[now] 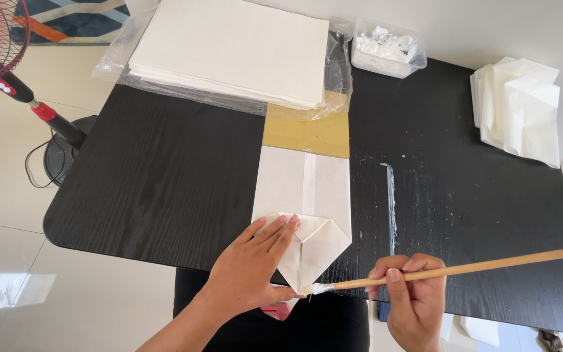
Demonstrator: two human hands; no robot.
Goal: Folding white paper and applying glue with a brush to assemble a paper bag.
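Left hand (255, 257): lay flat, fingers spread – pinning the folded paper bag (302, 202) to the worktop (164, 176).
Right hand (415, 296): closed round a wooden brush (438, 270) (bristles at the fold's tip) – gluing, I judged.

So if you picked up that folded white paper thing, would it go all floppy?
Probably a bit floppy: the folded paper piece looks thin and lies flat under the left hand. Its creased, pointed end may hold shape better. It is likely very light, so it could slide on the smooth black table. Where the brush in the right hand touches its tip, it may be sticky.
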